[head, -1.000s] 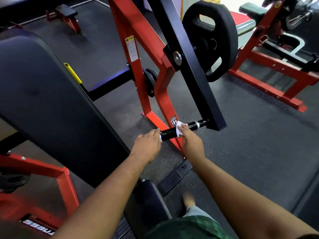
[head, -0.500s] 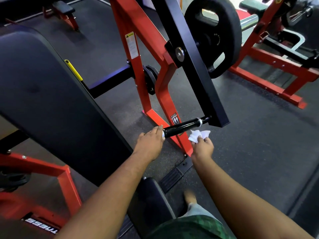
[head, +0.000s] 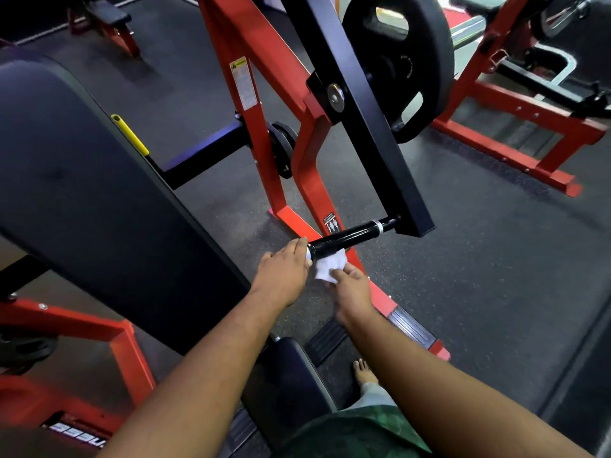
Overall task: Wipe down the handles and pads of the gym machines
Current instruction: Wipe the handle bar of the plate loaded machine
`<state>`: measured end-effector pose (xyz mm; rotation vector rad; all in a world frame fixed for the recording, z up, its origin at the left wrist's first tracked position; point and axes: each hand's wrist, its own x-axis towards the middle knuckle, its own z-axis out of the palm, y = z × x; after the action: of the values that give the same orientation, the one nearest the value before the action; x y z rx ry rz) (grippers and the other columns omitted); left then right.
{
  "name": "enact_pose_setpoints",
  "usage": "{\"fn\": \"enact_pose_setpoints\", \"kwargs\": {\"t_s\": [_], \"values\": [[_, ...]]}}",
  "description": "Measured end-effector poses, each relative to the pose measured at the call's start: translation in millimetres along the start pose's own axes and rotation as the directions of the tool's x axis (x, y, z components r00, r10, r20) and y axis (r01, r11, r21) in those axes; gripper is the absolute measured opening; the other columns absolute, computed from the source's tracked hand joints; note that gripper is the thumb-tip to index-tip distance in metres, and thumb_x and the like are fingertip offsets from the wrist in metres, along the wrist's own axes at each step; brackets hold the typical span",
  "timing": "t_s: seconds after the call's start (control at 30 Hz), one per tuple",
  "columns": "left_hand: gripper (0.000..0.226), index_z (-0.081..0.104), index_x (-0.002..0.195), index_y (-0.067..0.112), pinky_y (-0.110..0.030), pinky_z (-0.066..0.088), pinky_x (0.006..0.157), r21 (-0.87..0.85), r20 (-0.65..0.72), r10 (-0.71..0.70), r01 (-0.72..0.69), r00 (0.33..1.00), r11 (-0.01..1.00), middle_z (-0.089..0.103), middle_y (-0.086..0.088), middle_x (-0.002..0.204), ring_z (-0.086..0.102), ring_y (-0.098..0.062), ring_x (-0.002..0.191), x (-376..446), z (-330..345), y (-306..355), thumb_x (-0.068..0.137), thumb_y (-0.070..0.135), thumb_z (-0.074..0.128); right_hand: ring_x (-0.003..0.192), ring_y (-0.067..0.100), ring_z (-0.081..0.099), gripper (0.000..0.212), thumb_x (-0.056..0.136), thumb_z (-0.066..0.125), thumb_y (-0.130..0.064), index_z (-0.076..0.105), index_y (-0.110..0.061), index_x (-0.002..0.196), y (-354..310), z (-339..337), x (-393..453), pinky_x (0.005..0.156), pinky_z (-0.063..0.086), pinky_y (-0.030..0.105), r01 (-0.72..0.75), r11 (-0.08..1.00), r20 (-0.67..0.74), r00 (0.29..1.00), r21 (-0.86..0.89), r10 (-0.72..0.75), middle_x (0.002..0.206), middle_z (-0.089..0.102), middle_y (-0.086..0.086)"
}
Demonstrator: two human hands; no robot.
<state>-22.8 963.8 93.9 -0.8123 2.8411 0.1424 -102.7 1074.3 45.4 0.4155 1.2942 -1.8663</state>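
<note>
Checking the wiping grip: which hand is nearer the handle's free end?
Left. The left hand touches the handle at its end; the right hand holds the cloth just below.

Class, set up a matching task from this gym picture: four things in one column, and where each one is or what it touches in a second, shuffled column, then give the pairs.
Things:
1. white crumpled wipe
2. round black weight plate
3. short yellow lever
4. left hand

Places:
A. at the edge of the large black back pad
B. loaded on the machine's arm, upper right
C. at the free end of the glossy black handle
D. held in the right hand, under the handle

Pairs: 1-D, 2-B, 3-A, 4-C
</note>
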Motion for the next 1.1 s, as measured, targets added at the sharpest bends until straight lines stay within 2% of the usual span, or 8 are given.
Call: {"fn": "enact_pose_setpoints", "kwargs": {"t_s": [0.13,0.3,0.5,0.6,0.7,0.9,1.03,1.1], "values": [[0.052,0.025,0.157,0.014,-0.046,0.041,0.105,-0.033,-0.009,-0.010,0.010,1.000,0.999,0.041,-0.003,0.160,0.055,-0.025,0.132,-1,-2,3,0.111,0.037,0.034,0.075,0.017,0.061,0.034,0.099,0.047,0.013,0.053,0.009,0.131,-46,-14,32,0.059,0.056,0.020,0.132,0.982,-0.297,0.951,0.136,-0.087,0.130,0.061,0.025],[0.052,0.024,0.157,0.015,-0.047,0.041,0.105,-0.040,-0.003,-0.024,0.024,1.000,0.999,0.039,-0.003,0.160,0.054,-0.025,0.133,-2,-1,4,0.111,0.037,0.033,0.106,0.031,0.068,0.027,0.103,0.042,0.005,0.057,0.001,0.125,-32,22,17,0.092,0.057,0.033,0.019,0.993,-0.207,0.978,0.113,0.005,0.122,0.065,0.021],[0.055,0.021,0.160,0.015,-0.047,0.037,0.110,-0.024,0.019,-0.021,0.022,1.000,0.999,0.031,-0.003,0.166,0.048,-0.024,0.141,-1,-1,3,0.111,0.036,0.032,0.081,0.023,0.071,0.027,0.098,0.046,0.010,0.067,-0.006,0.096,-1,5,-14,0.072,0.058,0.029,-0.052,0.998,0.140,0.989,-0.036,0.056,0.099,0.072,0.019],[0.054,0.022,0.159,0.015,-0.048,0.039,0.109,-0.037,0.004,-0.030,0.030,1.000,0.999,0.035,-0.003,0.164,0.050,-0.024,0.139,-2,0,3,0.111,0.037,0.033,0.082,0.023,0.067,0.026,0.098,0.049,0.009,0.065,-0.012,0.102,-32,-21,11,0.075,0.058,0.032,0.003,0.997,-0.151,0.988,-0.073,-0.014,0.099,0.069,0.013],[0.052,0.023,0.158,0.015,-0.047,0.040,0.107,-0.054,0.005,-0.037,0.037,0.999,0.998,0.037,-0.003,0.163,0.052,-0.024,0.137,-2,0,5,0.111,0.036,0.033,0.064,0.013,0.064,0.028,0.098,0.045,0.011,0.065,-0.008,0.094,-62,-21,39,0.056,0.054,0.019,0.154,0.987,-0.279,0.947,-0.039,-0.158,0.085,0.065,0.008],[0.055,0.021,0.160,0.015,-0.046,0.039,0.108,-0.038,0.006,-0.041,0.042,0.999,0.998,0.031,-0.003,0.167,0.047,-0.023,0.142,-1,1,4,0.111,0.036,0.033,0.103,0.021,0.072,0.023,0.099,0.055,-0.026,0.074,-0.016,0.108,-6,-1,21,0.093,0.056,0.038,0.307,0.897,-0.041,0.941,-0.317,-0.336,0.101,0.078,0.001],[0.056,0.019,0.162,0.016,-0.048,0.035,0.113,-0.044,0.022,-0.035,0.035,0.999,0.998,0.028,-0.003,0.168,0.042,-0.023,0.146,0,2,2,0.112,0.036,0.032,0.104,0.000,0.067,0.037,0.097,0.053,0.001,0.074,-0.022,0.116,-2,-17,-16,0.090,0.052,0.018,0.443,0.739,0.322,0.893,-0.507,-0.314,0.111,0.076,-0.007],[0.056,0.018,0.162,0.016,-0.049,0.034,0.115,-0.043,0.016,-0.033,0.034,0.999,0.999,0.028,-0.003,0.168,0.041,-0.023,0.147,-1,2,2,0.112,0.037,0.031,0.104,0.001,0.066,0.042,0.096,0.054,0.004,0.070,-0.019,0.127,-24,-33,-11,0.088,0.050,0.014,0.505,0.659,0.305,0.863,-0.558,-0.403,0.122,0.073,-0.001]]}}
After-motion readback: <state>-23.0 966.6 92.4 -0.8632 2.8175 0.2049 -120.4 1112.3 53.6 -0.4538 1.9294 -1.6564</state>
